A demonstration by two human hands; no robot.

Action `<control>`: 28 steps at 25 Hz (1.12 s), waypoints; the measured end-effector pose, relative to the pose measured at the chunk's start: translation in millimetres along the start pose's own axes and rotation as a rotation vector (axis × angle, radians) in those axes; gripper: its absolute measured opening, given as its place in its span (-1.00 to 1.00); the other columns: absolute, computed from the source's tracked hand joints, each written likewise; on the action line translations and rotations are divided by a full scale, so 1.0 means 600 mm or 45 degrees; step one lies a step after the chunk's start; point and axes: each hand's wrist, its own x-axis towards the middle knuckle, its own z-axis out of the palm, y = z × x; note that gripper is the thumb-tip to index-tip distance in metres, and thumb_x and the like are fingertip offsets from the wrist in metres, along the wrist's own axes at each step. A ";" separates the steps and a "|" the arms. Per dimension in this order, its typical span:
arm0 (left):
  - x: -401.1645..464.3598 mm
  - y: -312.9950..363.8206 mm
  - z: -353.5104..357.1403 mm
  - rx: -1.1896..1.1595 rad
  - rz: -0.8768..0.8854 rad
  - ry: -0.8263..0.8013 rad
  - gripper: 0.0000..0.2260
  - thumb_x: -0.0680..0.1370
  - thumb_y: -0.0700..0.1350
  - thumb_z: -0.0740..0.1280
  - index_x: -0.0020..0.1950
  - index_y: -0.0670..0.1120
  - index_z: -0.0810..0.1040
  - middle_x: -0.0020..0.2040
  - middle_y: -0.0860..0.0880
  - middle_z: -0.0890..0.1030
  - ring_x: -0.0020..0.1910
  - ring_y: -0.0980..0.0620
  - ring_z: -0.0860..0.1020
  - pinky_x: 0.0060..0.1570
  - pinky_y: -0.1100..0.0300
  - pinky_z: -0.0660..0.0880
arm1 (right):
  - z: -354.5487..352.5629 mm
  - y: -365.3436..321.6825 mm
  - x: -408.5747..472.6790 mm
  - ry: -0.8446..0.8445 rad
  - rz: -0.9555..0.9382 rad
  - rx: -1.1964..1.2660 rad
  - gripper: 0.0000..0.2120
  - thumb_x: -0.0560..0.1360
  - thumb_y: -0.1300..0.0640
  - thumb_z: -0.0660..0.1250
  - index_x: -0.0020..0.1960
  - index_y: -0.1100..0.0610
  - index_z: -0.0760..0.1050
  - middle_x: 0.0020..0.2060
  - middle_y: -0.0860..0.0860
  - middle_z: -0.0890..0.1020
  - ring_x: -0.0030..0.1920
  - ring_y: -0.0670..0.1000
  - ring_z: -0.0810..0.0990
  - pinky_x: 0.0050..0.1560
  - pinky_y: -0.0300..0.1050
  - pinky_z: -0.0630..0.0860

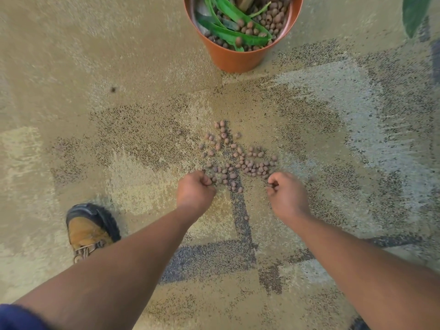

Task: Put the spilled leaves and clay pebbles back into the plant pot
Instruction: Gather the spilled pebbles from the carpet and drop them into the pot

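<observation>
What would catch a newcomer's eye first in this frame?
First, the scatter of brown clay pebbles on the patterned carpet at centre, with the left hand and right hand curled at its near edge, gathering them. Next, the orange plant pot at the top, already holding pebbles and green leaves. A tan boot stands at lower left.

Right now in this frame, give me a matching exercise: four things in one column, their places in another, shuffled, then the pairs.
Things:
1. plant pot
2. spilled clay pebbles
3. shoe
4. green leaves

Places:
A. lower left on the carpet
B. inside the pot
C. top centre, upright
D. on the carpet just ahead of both hands

Pairs: 1-C, 2-D, 3-A, 4-B
</observation>
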 end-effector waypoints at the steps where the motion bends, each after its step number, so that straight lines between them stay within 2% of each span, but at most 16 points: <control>1: -0.004 0.002 -0.002 -0.032 -0.005 -0.010 -0.86 0.54 -0.34 0.43 -0.13 -0.11 0.61 -0.14 -0.06 0.66 -0.19 -0.02 0.68 -0.17 0.16 0.69 | -0.003 -0.005 0.001 -0.014 0.036 -0.013 -0.78 0.52 0.29 0.42 -0.18 0.03 0.48 -0.12 -0.04 0.58 -0.17 -0.01 0.61 -0.14 -0.08 0.67; 3: -0.015 0.015 -0.008 -0.124 0.012 -0.033 -0.86 0.55 -0.30 0.45 -0.12 -0.08 0.62 -0.12 -0.06 0.68 -0.27 0.01 0.63 -0.24 0.13 0.67 | -0.017 -0.026 0.000 -0.036 0.161 0.104 -0.78 0.50 0.29 0.45 -0.17 0.03 0.49 -0.18 -0.05 0.61 -0.22 -0.03 0.63 -0.22 -0.10 0.68; 6: -0.047 0.075 -0.029 -0.413 0.129 -0.079 -0.87 0.57 -0.30 0.44 -0.06 -0.07 0.66 -0.05 -0.05 0.70 -0.27 0.07 0.63 -0.24 0.21 0.66 | -0.068 -0.095 -0.004 -0.017 0.238 0.526 -0.81 0.51 0.33 0.43 -0.08 0.05 0.54 -0.14 -0.04 0.63 -0.15 -0.06 0.65 -0.19 -0.22 0.61; 9: -0.073 0.177 -0.074 -0.703 0.361 -0.031 -0.83 0.57 -0.31 0.44 0.00 -0.04 0.68 0.00 -0.03 0.72 -0.14 0.05 0.68 -0.09 0.16 0.70 | -0.155 -0.187 0.015 0.144 0.120 0.952 -0.76 0.49 0.36 0.44 -0.05 0.04 0.54 -0.11 -0.02 0.64 -0.11 -0.03 0.67 -0.10 -0.15 0.66; 11: -0.063 0.247 -0.109 -0.804 0.501 0.037 -0.83 0.57 -0.31 0.45 0.05 -0.06 0.68 -0.04 -0.05 0.72 -0.15 0.06 0.67 -0.10 0.16 0.69 | -0.212 -0.241 0.047 0.252 0.023 1.136 -0.76 0.47 0.38 0.45 -0.07 0.05 0.55 -0.14 -0.01 0.65 -0.15 -0.04 0.65 -0.11 -0.17 0.65; 13: -0.040 0.309 -0.140 -0.833 0.588 0.125 -0.84 0.56 -0.30 0.45 0.05 -0.07 0.69 -0.08 -0.05 0.73 -0.16 0.08 0.65 -0.09 0.18 0.67 | -0.253 -0.285 0.087 0.319 -0.042 1.249 -0.79 0.45 0.40 0.45 -0.09 0.10 0.56 -0.20 0.00 0.65 -0.19 -0.03 0.63 -0.10 -0.08 0.67; 16: -0.020 0.374 -0.173 -0.779 0.570 0.188 -0.75 0.55 -0.34 0.43 -0.12 0.02 0.60 -0.22 0.04 0.64 -0.27 0.16 0.63 -0.30 0.35 0.57 | -0.286 -0.326 0.142 0.348 0.009 1.305 -0.83 0.44 0.38 0.46 -0.09 0.14 0.58 -0.23 0.01 0.65 -0.18 0.03 0.65 -0.08 0.06 0.71; 18: -0.012 0.389 -0.180 -0.737 0.533 0.126 -0.71 0.55 -0.41 0.40 -0.16 -0.01 0.54 -0.24 0.04 0.60 -0.42 0.23 0.62 -0.44 0.43 0.50 | -0.292 -0.333 0.168 0.323 0.097 1.356 -0.84 0.46 0.34 0.48 0.01 0.19 0.60 -0.16 0.05 0.68 -0.14 0.04 0.68 -0.11 0.01 0.72; 19: -0.007 0.387 -0.183 -0.717 0.529 0.102 -0.73 0.55 -0.42 0.38 -0.13 -0.04 0.55 -0.23 0.04 0.59 -0.43 0.25 0.63 -0.43 0.42 0.52 | -0.292 -0.331 0.177 0.322 0.132 1.348 -0.82 0.47 0.32 0.48 0.06 0.19 0.60 -0.10 0.06 0.69 -0.07 0.04 0.70 -0.03 0.01 0.71; 22: 0.015 0.360 -0.188 -0.678 0.550 0.172 -0.82 0.60 -0.34 0.36 0.09 -0.09 0.61 -0.11 0.04 0.65 -0.14 0.11 0.67 -0.14 0.25 0.65 | -0.279 -0.314 0.179 0.358 0.102 1.138 -0.71 0.52 0.37 0.38 0.18 0.12 0.60 0.01 -0.02 0.68 0.06 -0.03 0.67 0.19 -0.02 0.64; 25: 0.032 0.290 -0.188 -0.534 0.559 0.313 -0.85 0.64 -0.27 0.31 0.10 -0.05 0.58 -0.09 0.06 0.62 -0.19 0.11 0.58 -0.30 0.32 0.52 | -0.262 -0.295 0.158 0.374 -0.172 0.688 -0.66 0.57 0.34 0.35 0.31 0.12 0.59 0.15 -0.04 0.67 0.14 -0.07 0.64 0.27 -0.15 0.58; 27: 0.055 0.211 -0.201 -0.319 0.484 0.345 -0.82 0.65 -0.27 0.28 0.18 -0.07 0.57 -0.04 0.03 0.61 -0.24 0.11 0.56 -0.42 0.39 0.46 | -0.254 -0.291 0.155 0.424 -0.402 0.334 -0.69 0.57 0.26 0.38 0.31 0.13 0.62 0.19 0.04 0.69 0.17 0.03 0.65 0.30 -0.05 0.57; 28: 0.072 0.172 -0.211 -0.202 0.421 0.349 -0.79 0.65 -0.26 0.28 0.26 -0.08 0.56 0.05 0.00 0.61 -0.22 0.11 0.58 -0.42 0.41 0.48 | -0.253 -0.291 0.159 0.451 -0.499 0.185 -0.71 0.57 0.22 0.39 0.28 0.15 0.64 0.18 0.09 0.70 0.17 0.09 0.66 0.29 0.01 0.57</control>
